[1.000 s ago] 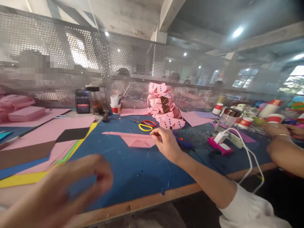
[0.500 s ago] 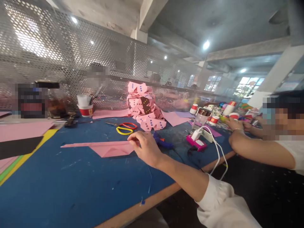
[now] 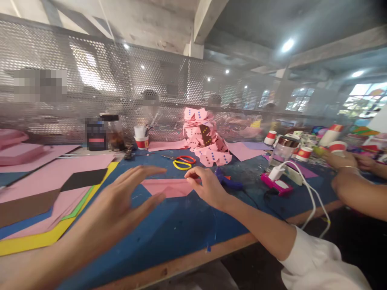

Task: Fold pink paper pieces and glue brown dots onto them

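Coming back into view after being out of the picture a moment ago, the left hand (image 3: 119, 197) is spreading its thumb and fingers around the left end of the folded paper (image 3: 169, 188), holding nothing visible; whether it is touching is hard to tell. Meanwhile the right hand (image 3: 210, 188) is pinching the paper's right end, which is lying midway between the near and far edges of the tabletop (image 3: 178, 233). Just beyond, scissors (image 3: 182, 162) are lying open-handled, and a glue gun (image 3: 229, 180) is resting beside the right hand. Towards the far edge, pink pieces (image 3: 204, 139) are standing piled. Coloured sheets (image 3: 80, 178) are covering the left side; a socket (image 3: 279, 186) is sitting near the right edge, with a co-worker's hand (image 3: 343, 161) working beyond.
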Demonstrator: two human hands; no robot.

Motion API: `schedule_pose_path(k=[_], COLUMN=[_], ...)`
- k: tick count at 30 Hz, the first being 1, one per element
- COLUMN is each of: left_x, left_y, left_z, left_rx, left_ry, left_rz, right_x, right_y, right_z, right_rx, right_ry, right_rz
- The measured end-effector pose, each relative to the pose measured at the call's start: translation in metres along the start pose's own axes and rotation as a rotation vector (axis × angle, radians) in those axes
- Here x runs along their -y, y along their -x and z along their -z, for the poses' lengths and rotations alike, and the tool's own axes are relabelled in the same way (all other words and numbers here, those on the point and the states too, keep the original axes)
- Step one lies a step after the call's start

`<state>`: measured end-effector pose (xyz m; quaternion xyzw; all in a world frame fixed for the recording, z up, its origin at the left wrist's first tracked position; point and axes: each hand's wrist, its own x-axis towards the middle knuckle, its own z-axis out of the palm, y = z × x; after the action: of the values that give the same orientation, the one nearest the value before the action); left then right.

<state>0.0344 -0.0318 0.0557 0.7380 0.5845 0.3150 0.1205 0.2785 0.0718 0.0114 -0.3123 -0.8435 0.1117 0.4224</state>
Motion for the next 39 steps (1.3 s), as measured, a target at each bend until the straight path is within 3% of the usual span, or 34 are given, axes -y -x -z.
schedule_pose_path(k=[3, 6, 10, 13, 16, 18, 20, 25, 32, 35, 39], left_x=[0.006, 0.025, 0.052, 0.07, 0.081, 0.084, 0.086, 0.092, 0.11, 0.112, 0.112], left_y=[-0.042, -0.055, -0.051, -0.054, -0.061, -0.063, -0.064, -0.066, -0.072, -0.072, -0.073], left_z=[-0.011, -0.023, -0.03, -0.031, -0.028, -0.025, -0.022, -0.013, -0.004, -0.003, -0.004], left_rx=[0.087, 0.269, 0.278, 0.289, 0.302, 0.313, 0.324, 0.329, 0.278, 0.278, 0.294], left_ry=[-0.063, -0.058, -0.011, 0.038, 0.112, 0.157, 0.187, 0.208, 0.273, 0.325, 0.4], left_rz=[-0.031, 0.055, 0.064, 0.052, 0.033, 0.033, 0.048, 0.096, 0.158, 0.152, 0.155], right_x=[0.003, 0.005, 0.009, 0.007, -0.006, -0.02, -0.035, -0.065, -0.082, -0.084, -0.082], right_y=[-0.001, 0.0, -0.003, -0.018, -0.043, -0.061, -0.077, -0.108, -0.133, -0.134, -0.132], right_z=[-0.001, -0.003, 0.0, 0.015, 0.029, 0.029, 0.021, -0.011, -0.039, -0.049, -0.052], right_rx=[0.028, 0.071, 0.146, 0.108, 0.083, 0.159, 0.277, 0.49, 0.744, 0.768, 0.706], right_ry=[-0.049, -0.064, -0.007, 0.1, 0.198, 0.268, 0.319, 0.349, 0.498, 0.585, 0.681], right_rz=[0.009, 0.008, 0.049, 0.078, 0.026, -0.082, -0.157, -0.169, -0.208, -0.229, -0.249])
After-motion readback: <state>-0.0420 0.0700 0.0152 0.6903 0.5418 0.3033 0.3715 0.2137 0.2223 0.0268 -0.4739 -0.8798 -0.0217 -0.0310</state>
